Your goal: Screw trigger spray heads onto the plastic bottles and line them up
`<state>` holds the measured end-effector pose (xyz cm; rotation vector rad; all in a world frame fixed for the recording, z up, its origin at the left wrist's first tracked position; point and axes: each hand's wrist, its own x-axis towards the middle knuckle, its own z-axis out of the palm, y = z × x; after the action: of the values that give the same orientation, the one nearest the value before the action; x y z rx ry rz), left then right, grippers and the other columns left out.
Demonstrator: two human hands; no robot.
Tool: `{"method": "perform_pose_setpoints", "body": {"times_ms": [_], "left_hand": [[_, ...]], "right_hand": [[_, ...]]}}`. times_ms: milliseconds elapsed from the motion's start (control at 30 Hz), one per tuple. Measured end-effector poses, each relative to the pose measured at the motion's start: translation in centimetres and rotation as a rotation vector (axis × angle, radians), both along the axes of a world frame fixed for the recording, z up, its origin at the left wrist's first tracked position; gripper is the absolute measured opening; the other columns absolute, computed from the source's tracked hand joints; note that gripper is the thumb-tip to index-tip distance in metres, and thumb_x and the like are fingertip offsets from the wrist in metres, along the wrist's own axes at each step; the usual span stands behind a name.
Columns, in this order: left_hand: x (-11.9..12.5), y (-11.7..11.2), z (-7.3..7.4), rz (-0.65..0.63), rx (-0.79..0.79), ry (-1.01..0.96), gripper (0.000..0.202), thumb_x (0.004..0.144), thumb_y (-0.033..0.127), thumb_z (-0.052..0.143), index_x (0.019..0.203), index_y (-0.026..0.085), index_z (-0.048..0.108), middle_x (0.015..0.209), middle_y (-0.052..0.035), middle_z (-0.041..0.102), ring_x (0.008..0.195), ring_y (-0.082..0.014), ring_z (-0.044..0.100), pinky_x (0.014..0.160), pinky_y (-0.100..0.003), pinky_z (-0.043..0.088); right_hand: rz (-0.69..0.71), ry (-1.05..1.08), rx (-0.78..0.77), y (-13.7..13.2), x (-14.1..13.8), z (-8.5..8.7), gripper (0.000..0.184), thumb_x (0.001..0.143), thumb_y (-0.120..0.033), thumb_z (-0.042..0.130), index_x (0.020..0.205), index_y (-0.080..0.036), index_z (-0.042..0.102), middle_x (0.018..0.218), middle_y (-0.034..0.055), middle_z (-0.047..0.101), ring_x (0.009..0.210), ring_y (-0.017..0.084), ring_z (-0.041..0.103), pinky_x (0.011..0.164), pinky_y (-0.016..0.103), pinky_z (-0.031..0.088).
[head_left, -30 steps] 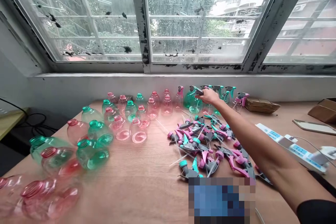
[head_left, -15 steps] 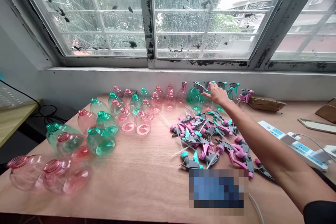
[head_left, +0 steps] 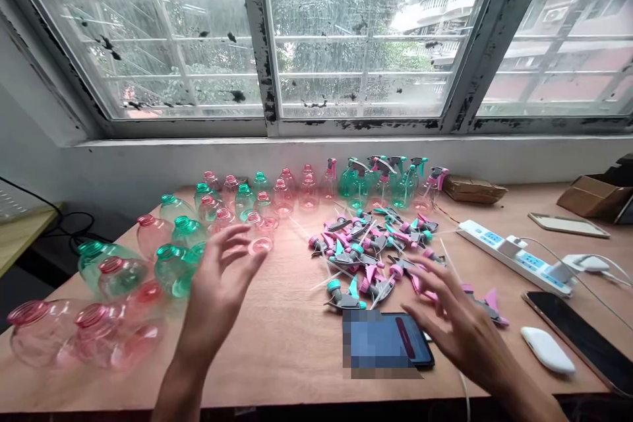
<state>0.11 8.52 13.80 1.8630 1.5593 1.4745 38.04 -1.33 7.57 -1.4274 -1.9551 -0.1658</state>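
Observation:
My left hand (head_left: 220, 287) hovers over the wooden table (head_left: 287, 336) with fingers spread, holding nothing, just right of the pink and green empty bottles (head_left: 173, 257). My right hand (head_left: 455, 316) is also spread and empty, slightly blurred, above the near edge of a pile of pink and teal spray triggers (head_left: 376, 250) and beside a phone (head_left: 390, 343). A row of assembled spray bottles (head_left: 386, 181) stands at the back by the wall.
A white power strip (head_left: 514, 254) with plugged cables lies to the right. A white mouse (head_left: 546, 349) and a dark phone (head_left: 583, 336) sit at the right front. Cardboard boxes (head_left: 591, 198) and a flat brown packet (head_left: 472, 189) rest at the back right.
My right hand has pulled back from the assembled bottles at the rear to the near edge of the trigger pile. My left hand has come into view, open, near the empty bottles.

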Motion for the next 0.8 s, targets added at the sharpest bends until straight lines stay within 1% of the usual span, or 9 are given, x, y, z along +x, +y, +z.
{"method": "perform_pose_setpoints", "body": {"times_ms": [33,133,200,367,467,533,600,667,800], "left_hand": [[0.1,2.4,-0.7,0.028,-0.033,0.021,0.057,0.096,0.042,0.079,0.144,0.019,0.059,0.140,-0.0143,0.070,0.123,-0.0329,0.072,0.103,-0.055,0.062],[0.2,8.7,-3.3,0.132,-0.090,0.102,0.092,0.078,0.040,0.093,0.155,0.016,0.048,0.156,-0.0225,0.057,0.148,-0.0461,0.052,0.121,-0.069,0.044],[0.3,11.5,-5.0,0.158,-0.073,0.153,0.081,0.087,0.037,0.087,0.156,0.017,0.049,0.166,-0.0203,0.048,0.156,-0.0460,0.042,0.126,-0.072,0.035],[0.7,13.7,-7.5,0.129,-0.022,0.244,0.052,0.101,0.038,0.073,0.148,0.021,0.059,0.157,-0.0138,0.058,0.141,-0.0369,0.059,0.116,-0.065,0.049],[0.7,12.8,-8.5,0.099,-0.014,0.292,0.049,0.101,0.038,0.073,0.145,0.020,0.060,0.152,-0.0135,0.061,0.136,-0.0351,0.063,0.113,-0.062,0.053],[0.6,11.2,-9.1,0.079,-0.016,0.319,0.053,0.100,0.039,0.073,0.147,0.020,0.058,0.152,-0.0142,0.061,0.137,-0.0357,0.063,0.113,-0.062,0.053],[0.7,8.8,-9.8,0.069,-0.025,0.338,0.064,0.096,0.042,0.077,0.151,0.019,0.052,0.152,-0.0164,0.060,0.140,-0.0386,0.061,0.115,-0.064,0.052],[0.8,6.0,-10.5,0.069,-0.048,0.350,0.080,0.087,0.046,0.081,0.153,0.017,0.045,0.148,-0.0205,0.062,0.140,-0.0454,0.061,0.112,-0.066,0.054],[1.4,0.4,-11.5,0.043,-0.071,0.356,0.079,0.090,0.049,0.073,0.154,0.019,0.039,0.146,-0.0221,0.061,0.140,-0.0464,0.062,0.112,-0.066,0.054]], "right_hand": [[-0.013,-0.006,0.013,-2.1,0.6,-0.9,0.045,0.112,-0.037,0.055,0.156,-0.030,0.048,0.156,0.0171,0.061,0.081,0.024,0.078,0.076,0.040,0.072],[-0.066,0.021,0.010,-6.4,3.1,-3.5,0.048,0.108,-0.033,0.062,0.155,-0.029,0.053,0.153,0.0181,0.064,0.071,0.021,0.076,0.069,0.036,0.073],[-0.098,0.061,-0.014,-8.0,4.4,-4.7,0.048,0.106,-0.037,0.067,0.152,-0.028,0.058,0.149,0.0184,0.067,0.068,0.020,0.077,0.062,0.031,0.073],[-0.123,0.221,-0.084,-9.5,4.0,-6.1,0.040,0.104,-0.037,0.070,0.143,-0.026,0.066,0.148,0.0191,0.069,0.064,0.018,0.078,0.049,0.023,0.069],[-0.112,0.274,-0.099,-8.4,1.8,-5.6,0.034,0.108,-0.035,0.064,0.142,-0.028,0.064,0.149,0.0170,0.068,0.067,0.018,0.078,0.066,0.031,0.073],[-0.085,0.278,-0.089,-6.7,0.4,-4.9,0.032,0.110,-0.033,0.059,0.142,-0.030,0.062,0.150,0.0152,0.067,0.090,0.025,0.082,0.077,0.036,0.074],[-0.032,0.241,-0.097,-4.4,-0.9,-3.9,0.033,0.111,-0.033,0.057,0.143,-0.031,0.060,0.150,0.0145,0.067,0.124,0.033,0.076,0.088,0.042,0.072],[-0.002,0.174,-0.151,-1.5,-1.9,-3.0,0.034,0.111,-0.032,0.054,0.144,-0.030,0.060,0.155,0.0143,0.066,0.143,0.036,0.063,0.107,0.054,0.064],[0.015,0.036,-0.314,4.4,-3.5,-2.0,0.037,0.109,-0.028,0.056,0.144,-0.021,0.065,0.161,0.0171,0.061,0.149,0.038,0.056,0.120,0.058,0.052]]}}
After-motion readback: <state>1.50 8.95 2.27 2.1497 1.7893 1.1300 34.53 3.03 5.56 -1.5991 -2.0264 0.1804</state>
